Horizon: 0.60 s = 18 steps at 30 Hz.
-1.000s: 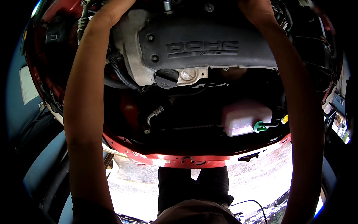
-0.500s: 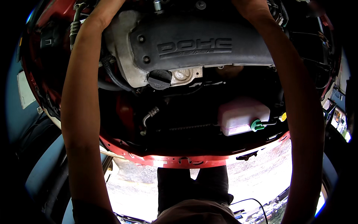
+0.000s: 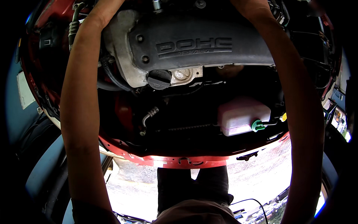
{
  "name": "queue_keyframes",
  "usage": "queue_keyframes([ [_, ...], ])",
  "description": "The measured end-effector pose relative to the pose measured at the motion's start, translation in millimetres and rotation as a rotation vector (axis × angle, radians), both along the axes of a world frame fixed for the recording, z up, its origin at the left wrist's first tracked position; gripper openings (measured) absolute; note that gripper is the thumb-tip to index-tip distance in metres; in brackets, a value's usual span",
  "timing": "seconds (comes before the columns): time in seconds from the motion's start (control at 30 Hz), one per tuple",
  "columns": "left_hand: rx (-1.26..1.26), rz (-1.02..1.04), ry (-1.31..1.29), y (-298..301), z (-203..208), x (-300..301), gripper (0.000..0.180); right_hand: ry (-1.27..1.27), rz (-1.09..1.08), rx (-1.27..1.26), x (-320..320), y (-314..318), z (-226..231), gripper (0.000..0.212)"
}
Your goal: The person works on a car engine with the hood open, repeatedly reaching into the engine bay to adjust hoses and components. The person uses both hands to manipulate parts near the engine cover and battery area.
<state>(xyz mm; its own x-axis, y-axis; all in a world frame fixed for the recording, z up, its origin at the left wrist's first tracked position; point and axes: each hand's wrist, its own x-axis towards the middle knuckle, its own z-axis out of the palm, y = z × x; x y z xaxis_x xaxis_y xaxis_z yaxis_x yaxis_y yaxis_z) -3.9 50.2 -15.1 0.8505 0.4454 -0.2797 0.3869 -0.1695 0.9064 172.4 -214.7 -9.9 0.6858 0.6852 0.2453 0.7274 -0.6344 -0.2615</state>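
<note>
Both arms reach forward over the open engine bay of a red car. At the top edge the picture cuts off my left hand (image 3: 109, 6), close to the far left end of the dark engine cover (image 3: 194, 31); its fingers are out of sight. My right hand (image 3: 250, 6) is likewise cut off, beyond the cover's right part, fingers out of sight. What either one touches or holds does not show. A black oil filler cap (image 3: 159, 79) sits at the cover's near left corner, beside a grey metal housing (image 3: 125, 48).
A whitish coolant reservoir (image 3: 242, 117) with a green cap (image 3: 257, 126) stands near the front right. A ribbed black hose (image 3: 109, 72) runs down by the left forearm. The red front crossmember (image 3: 175, 161) lies just before my legs (image 3: 193, 184).
</note>
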Motion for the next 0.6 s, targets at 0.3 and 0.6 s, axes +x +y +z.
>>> queue_keyframes([
  [0.3,-0.008,-0.005,-0.048,0.2,-7.7,4.1,0.021,0.01,-0.012,-0.051,7.3,0.2,-4.5,0.044],
  [0.6,-0.051,0.018,-0.026,2.0,-8.3,2.3,0.022,-0.022,-0.072,-0.153,4.7,4.3,-3.4,0.044],
])
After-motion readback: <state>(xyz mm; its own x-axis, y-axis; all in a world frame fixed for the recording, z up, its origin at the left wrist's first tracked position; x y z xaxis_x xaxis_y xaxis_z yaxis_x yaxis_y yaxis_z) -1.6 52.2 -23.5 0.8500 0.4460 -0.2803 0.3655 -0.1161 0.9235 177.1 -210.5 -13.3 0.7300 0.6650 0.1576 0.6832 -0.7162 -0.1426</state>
